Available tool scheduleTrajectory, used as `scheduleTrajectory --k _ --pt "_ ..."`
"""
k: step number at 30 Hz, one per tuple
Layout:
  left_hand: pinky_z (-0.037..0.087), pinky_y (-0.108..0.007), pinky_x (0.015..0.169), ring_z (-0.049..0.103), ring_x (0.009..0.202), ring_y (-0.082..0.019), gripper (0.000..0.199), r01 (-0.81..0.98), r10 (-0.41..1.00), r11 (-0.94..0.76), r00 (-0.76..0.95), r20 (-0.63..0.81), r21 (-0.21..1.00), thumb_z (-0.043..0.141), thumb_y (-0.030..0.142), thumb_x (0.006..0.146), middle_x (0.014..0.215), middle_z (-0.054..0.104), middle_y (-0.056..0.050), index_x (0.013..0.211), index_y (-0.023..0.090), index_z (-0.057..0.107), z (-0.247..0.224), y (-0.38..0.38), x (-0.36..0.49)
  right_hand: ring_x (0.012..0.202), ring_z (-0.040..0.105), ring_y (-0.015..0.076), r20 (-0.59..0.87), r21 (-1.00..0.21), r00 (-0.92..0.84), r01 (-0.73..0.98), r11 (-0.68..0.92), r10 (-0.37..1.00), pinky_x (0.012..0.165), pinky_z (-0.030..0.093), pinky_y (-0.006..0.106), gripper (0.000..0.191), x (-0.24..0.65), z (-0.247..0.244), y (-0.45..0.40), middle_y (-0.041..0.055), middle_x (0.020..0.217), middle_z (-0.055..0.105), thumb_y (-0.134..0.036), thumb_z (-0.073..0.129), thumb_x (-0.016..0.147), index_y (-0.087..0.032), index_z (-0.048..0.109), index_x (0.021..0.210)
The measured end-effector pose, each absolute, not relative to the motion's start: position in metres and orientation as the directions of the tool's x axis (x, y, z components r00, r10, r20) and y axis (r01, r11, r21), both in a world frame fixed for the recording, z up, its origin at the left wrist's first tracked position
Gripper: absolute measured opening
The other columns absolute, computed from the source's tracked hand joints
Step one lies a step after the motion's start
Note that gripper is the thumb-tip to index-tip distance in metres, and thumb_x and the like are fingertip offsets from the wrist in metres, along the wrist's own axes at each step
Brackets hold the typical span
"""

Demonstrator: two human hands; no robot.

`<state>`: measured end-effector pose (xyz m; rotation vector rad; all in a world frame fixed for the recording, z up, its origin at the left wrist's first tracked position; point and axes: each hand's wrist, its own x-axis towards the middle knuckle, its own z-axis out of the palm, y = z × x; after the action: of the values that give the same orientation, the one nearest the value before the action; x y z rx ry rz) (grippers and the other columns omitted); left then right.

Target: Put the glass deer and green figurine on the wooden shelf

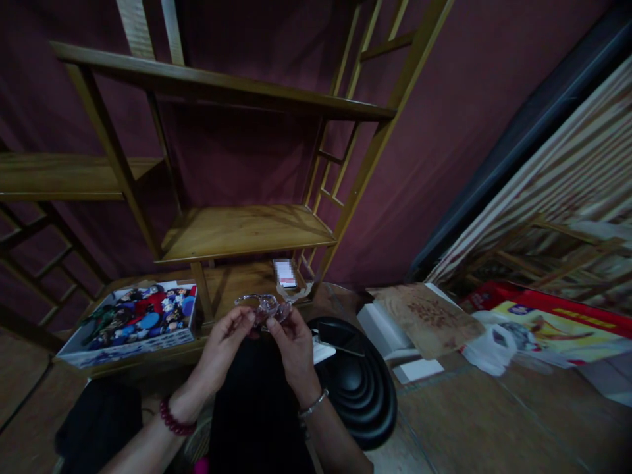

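Note:
A small clear, shiny object with a pinkish tint (267, 303), perhaps plastic, is up in front of me between both hands. I cannot make out its kind. My left hand (230, 340) is closed, its thumb and fingers pinching the object's left side. On the right side my right hand (292, 345) grips it too, thumb on top and fingers curled behind. Beyond the hands, a phone with a lit screen (285, 272) lies on the lowest shelf, near a crumpled piece of wrapping (295, 293). A white flat item (324, 351) shows just right of my right wrist.
A wooden shelf unit (247, 230) stands against the dark red wall. At left sits a box of small colourful figures (143, 315). On the floor at right are a black round stepped base (363, 395), a cardboard sheet (424, 319), a white plastic bag (491, 347) and a red-yellow box (553, 326).

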<state>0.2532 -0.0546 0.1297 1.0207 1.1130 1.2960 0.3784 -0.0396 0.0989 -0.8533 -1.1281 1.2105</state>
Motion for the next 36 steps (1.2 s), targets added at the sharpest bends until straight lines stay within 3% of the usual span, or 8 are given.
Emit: scheduleTrajectory --k 4,13,23,36 --pt "0.045 -0.023 0.060 0.055 0.064 -0.013 0.029 -0.059 0.997 0.010 -0.081 -0.015 0.998 0.064 0.042 0.063 0.073 0.064 -0.001 0.075 0.016 0.062 0.125 -0.049 0.264 0.082 0.058 0.0149 0.187 -0.958 0.033 -0.216 0.190 0.982 0.078 0.047 0.029 0.023 0.384 0.098 -0.042 0.0021 0.088 0.064 -0.030 0.063 0.071 -0.018 0.056 0.091" --pt "0.045 -0.024 0.070 0.060 0.075 -0.016 0.021 0.043 0.995 -0.073 -0.068 0.076 0.996 0.057 0.035 0.072 0.082 0.067 -0.002 0.083 0.019 0.064 0.114 -0.040 0.270 0.092 0.058 0.0171 0.176 -0.956 0.051 -0.228 0.183 0.983 0.084 0.047 0.032 0.036 0.387 0.095 -0.046 0.0038 0.101 0.061 -0.028 0.063 0.071 -0.020 0.052 0.104" --pt "0.046 -0.025 0.065 0.057 0.068 -0.016 0.024 -0.105 0.999 -0.022 -0.046 0.017 0.994 0.059 0.039 0.068 0.072 0.064 -0.002 0.075 0.016 0.062 0.124 -0.033 0.275 0.097 0.057 0.0190 0.263 -0.940 -0.071 -0.241 0.239 0.962 0.086 0.047 0.032 0.030 0.398 0.109 -0.051 0.0054 0.106 0.059 -0.028 0.054 0.079 -0.020 0.051 0.108" --pt "0.046 -0.026 0.067 0.057 0.068 -0.014 0.028 -0.216 0.998 0.040 -0.028 -0.047 0.975 0.063 0.040 0.063 0.072 0.065 -0.001 0.076 0.015 0.061 0.128 -0.028 0.275 0.099 0.056 0.0195 0.243 -0.952 0.003 -0.190 0.239 0.970 0.087 0.046 0.034 0.039 0.398 0.102 -0.046 0.0051 0.109 0.060 -0.028 0.063 0.072 -0.021 0.053 0.110"
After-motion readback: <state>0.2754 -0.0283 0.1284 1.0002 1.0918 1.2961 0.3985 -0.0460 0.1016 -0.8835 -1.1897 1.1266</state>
